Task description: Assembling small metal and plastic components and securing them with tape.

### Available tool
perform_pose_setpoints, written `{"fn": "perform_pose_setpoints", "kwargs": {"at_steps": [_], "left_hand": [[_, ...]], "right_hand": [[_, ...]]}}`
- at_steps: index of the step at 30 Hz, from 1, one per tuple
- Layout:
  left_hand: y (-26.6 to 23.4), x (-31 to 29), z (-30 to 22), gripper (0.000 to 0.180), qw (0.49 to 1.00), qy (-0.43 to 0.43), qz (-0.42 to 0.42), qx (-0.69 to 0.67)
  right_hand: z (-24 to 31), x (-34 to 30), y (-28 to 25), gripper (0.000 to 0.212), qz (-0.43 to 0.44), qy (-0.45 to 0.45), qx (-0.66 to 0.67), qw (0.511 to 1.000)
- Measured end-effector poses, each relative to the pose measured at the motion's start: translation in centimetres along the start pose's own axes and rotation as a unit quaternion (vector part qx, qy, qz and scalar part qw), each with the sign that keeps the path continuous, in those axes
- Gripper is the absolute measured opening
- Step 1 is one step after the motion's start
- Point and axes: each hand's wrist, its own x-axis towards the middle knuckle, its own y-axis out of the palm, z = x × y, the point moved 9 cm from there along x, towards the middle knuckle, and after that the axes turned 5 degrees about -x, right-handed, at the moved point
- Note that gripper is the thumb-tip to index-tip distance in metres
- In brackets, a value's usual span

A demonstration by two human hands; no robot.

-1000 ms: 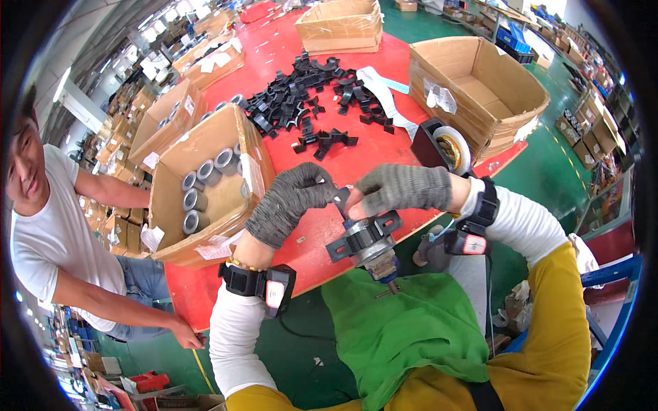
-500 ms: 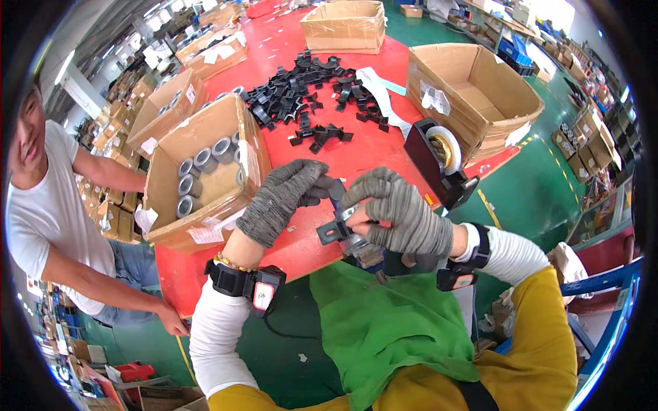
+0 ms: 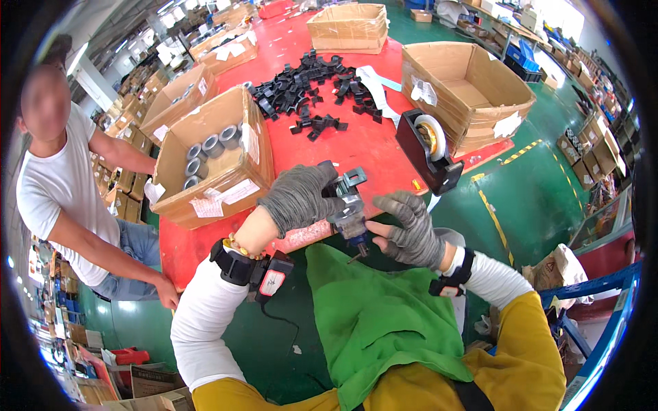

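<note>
My left hand (image 3: 301, 198), in a grey knit glove, is closed with its fingers curled against a small bench vise (image 3: 351, 220) at the table's near edge. A black plastic clip (image 3: 352, 179) with a rectangular opening sticks out beside those fingers, at the top of the vise; the glove partly hides the grip. My right hand (image 3: 410, 229), gloved with bare fingertips, is just right of the vise. Its fingers are apart and hold nothing; the index fingertip points toward the vise body.
A heap of black clips (image 3: 301, 85) lies on the red table (image 3: 329, 147). An open carton (image 3: 223, 181) with grey tape rolls stands left, a tape dispenser (image 3: 425, 154) and another carton (image 3: 473, 130) right. A co-worker (image 3: 65, 185) stands at the left.
My right hand has let go of the part at the vise, moved right and spread its fingers. My left hand has come down and right against the vise. The black clip now sits higher.
</note>
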Motion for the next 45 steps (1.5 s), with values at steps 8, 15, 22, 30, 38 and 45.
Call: {"fn": "perform_pose_setpoints", "kwargs": {"at_steps": [8,15,22,30,38,45], "left_hand": [[0.3,-0.4,-3.6,0.059,0.973,-0.037,-0.066,0.218],[0.9,-0.4,-5.1,0.057,0.905,0.002,-0.245,0.349],[-1.4,-1.6,-6.5,0.038,0.918,0.026,-0.281,0.28],[-5.5,-3.4,-15.8,0.033,0.889,0.189,-0.341,0.24],[-7.4,-2.7,-11.5,0.055,0.921,0.18,-0.326,0.113],[3.3,-9.1,13.3,0.047,0.961,-0.051,-0.27,0.001]], "right_hand": [[2.4,-11.2,12.6,0.047,0.133,0.457,0.678,0.56],[4.5,-10.2,16.6,0.026,0.047,0.441,0.811,0.381],[-3.7,-7.9,6.1,0.05,0.253,0.277,0.234,0.897],[-4.6,5.5,-4.5,0.094,0.035,0.172,0.412,0.894],[-16.7,3.7,-9.4,0.058,-0.042,0.32,0.517,0.793],[-39.4,4.4,-21.8,0.042,0.022,0.383,0.045,0.922]]}}
